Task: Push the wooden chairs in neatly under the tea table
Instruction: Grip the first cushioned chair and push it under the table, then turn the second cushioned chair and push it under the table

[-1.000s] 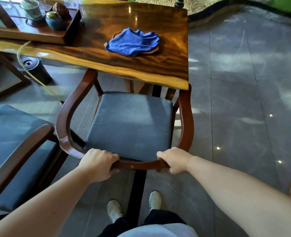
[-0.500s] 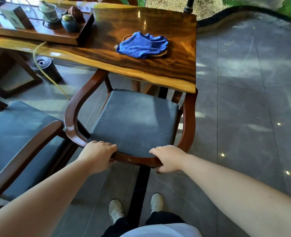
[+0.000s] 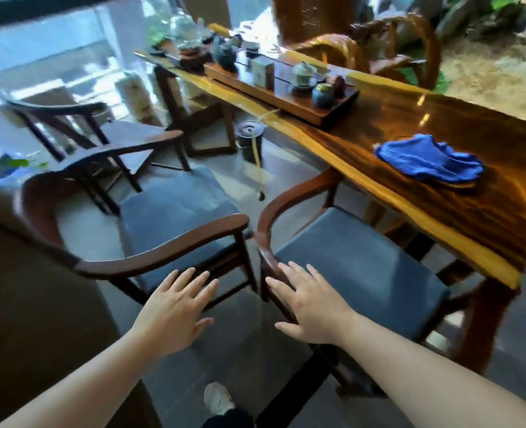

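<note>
A wooden armchair with a grey cushion point(image 3: 357, 267) stands on the right, its front tucked under the edge of the long tea table point(image 3: 459, 143). A second grey-cushioned armchair point(image 3: 175, 211) stands to its left, out in the room and apart from the table. My right hand point(image 3: 311, 304) hovers flat with fingers spread over the back rail of the right chair. My left hand point(image 3: 175, 307) is spread open in the gap between the two chairs, just below the left chair's armrest. Neither hand holds anything.
A blue cloth point(image 3: 428, 159) lies on the table. A wooden tea tray point(image 3: 286, 94) with cups and pots sits further along. A dark bin point(image 3: 249, 140) with a yellow hose stands under the table. A third dark chair point(image 3: 79, 131) stands far left.
Both hands have let go of the right chair's back rail and opened. My view has swung left, so the second chair and the table's length are now in sight.
</note>
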A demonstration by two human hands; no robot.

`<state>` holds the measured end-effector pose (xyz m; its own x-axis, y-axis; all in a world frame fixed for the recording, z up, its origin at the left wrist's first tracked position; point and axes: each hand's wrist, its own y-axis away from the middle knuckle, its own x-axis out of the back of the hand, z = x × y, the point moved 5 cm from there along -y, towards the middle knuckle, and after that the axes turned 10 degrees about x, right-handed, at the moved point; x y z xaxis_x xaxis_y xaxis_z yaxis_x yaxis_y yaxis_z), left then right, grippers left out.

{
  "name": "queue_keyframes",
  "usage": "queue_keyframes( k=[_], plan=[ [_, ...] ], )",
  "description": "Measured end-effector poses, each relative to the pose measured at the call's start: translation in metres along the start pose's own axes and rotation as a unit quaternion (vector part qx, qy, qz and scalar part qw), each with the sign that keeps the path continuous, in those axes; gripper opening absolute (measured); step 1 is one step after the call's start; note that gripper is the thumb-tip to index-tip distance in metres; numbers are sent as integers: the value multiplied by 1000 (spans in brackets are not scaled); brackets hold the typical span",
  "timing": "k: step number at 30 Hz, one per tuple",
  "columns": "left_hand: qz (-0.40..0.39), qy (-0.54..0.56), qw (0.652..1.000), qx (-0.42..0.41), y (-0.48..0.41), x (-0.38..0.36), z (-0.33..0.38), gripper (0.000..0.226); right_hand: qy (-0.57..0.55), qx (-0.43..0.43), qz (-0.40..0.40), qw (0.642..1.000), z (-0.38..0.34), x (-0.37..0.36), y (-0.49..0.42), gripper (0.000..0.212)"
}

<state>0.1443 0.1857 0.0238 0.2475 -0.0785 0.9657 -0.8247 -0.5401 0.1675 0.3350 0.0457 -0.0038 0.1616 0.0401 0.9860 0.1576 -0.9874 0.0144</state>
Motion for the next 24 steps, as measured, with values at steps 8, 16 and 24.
queue_keyframes(
  k=[8, 16, 24],
  plan=[
    [-18, 34, 993, 110, 22, -31, -101, 69, -4, 95, -94, 991, -30, -1, -120, 85],
    [-21, 15, 991, 132, 6, -49, -190, 78, 22, 122, -127, 984, -52, -12, -230, 87],
    [-42, -2, 987, 157, -4, -72, -237, 79, 36, 156, -147, 976, -72, -37, -302, 85]
  ],
)
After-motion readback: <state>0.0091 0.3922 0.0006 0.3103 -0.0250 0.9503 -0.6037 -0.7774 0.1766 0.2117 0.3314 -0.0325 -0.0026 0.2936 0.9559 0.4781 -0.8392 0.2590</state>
